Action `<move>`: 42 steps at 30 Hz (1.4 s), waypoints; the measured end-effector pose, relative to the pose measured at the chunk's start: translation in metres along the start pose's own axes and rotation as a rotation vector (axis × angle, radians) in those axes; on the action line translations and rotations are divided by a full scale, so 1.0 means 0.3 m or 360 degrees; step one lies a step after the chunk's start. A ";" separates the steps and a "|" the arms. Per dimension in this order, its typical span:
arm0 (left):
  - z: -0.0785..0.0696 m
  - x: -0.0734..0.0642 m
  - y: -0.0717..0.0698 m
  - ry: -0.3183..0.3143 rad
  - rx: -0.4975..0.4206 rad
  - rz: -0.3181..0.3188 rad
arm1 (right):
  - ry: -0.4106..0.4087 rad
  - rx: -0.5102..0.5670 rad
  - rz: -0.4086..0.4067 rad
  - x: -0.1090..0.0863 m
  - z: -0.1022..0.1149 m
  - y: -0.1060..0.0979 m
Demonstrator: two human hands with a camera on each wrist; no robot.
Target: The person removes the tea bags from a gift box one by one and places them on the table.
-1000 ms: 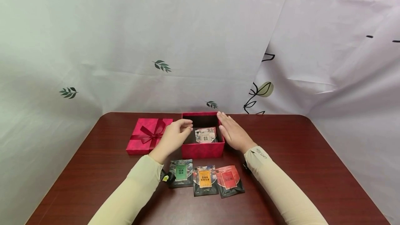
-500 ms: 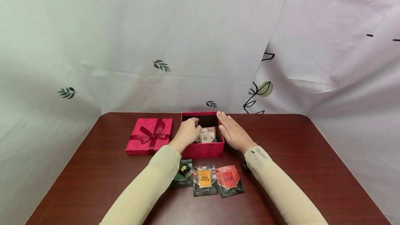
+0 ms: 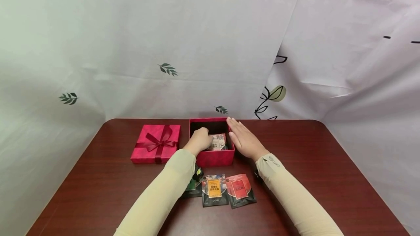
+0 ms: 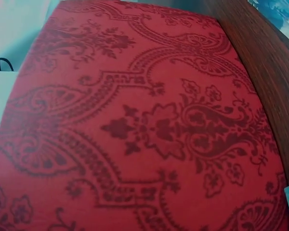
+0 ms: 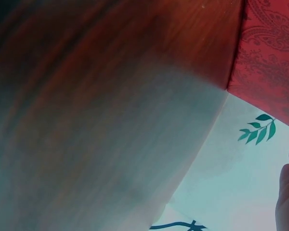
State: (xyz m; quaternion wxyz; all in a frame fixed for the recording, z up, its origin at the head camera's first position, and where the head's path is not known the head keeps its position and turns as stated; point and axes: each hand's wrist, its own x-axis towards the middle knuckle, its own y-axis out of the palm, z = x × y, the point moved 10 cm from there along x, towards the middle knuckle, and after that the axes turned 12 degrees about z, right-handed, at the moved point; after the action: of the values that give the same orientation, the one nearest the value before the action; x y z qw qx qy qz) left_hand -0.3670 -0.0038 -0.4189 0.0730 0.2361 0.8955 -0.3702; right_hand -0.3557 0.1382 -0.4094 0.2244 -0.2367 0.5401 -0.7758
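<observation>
A red patterned gift box [image 3: 214,158] stands lidless at the table's back, with a pale floral-printed packet [image 3: 218,142] inside. My left hand [image 3: 199,140] reaches over its near left part, beside the packet. The fingers point down into the box and are mostly hidden, so their hold cannot be seen. In the left wrist view the box wall [image 4: 149,125] fills most of the picture. Flat along the right wall lies my right hand [image 3: 245,138], fingers straight; in the right wrist view its fingers [image 5: 288,185] show at the edge.
Left of the box lies its red lid [image 3: 156,143] with a ribbon bow. In front are tea sachets with yellow [image 3: 214,190], red [image 3: 241,191] and green [image 3: 191,191] labels, the green one partly under my left wrist. A pale printed curtain [image 3: 197,46] hangs behind the table [image 3: 295,145].
My left hand has moved right from the box's left edge and down into the box, its forearm now covering part of the green-label sachet. The right hand has stayed against the box.
</observation>
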 end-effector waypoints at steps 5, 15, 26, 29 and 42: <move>0.013 0.006 0.020 -0.0038 0.0061 0.0060 | 0.0002 -0.0002 -0.0010 -0.003 -0.001 0.004; 0.015 0.004 0.022 -0.0053 0.0017 0.0069 | 0.0038 0.0013 0.0017 0.003 -0.004 0.006; 0.001 0.004 0.006 -0.0001 -0.0030 -0.0031 | 0.0039 0.0014 0.0023 0.002 -0.003 0.004; 0.003 0.007 0.005 0.0007 -0.0044 -0.0048 | 0.0038 0.0012 0.0027 0.002 -0.003 0.005; 0.005 0.009 0.001 0.0079 -0.0165 -0.0050 | 0.0057 0.0040 0.0030 0.002 -0.003 0.003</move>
State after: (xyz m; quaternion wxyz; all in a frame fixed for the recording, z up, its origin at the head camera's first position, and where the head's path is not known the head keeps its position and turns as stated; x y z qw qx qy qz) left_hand -0.3692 -0.0036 -0.4210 0.0571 0.2272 0.9185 -0.3185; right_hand -0.3566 0.1383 -0.4105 0.2249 -0.2148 0.5366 -0.7844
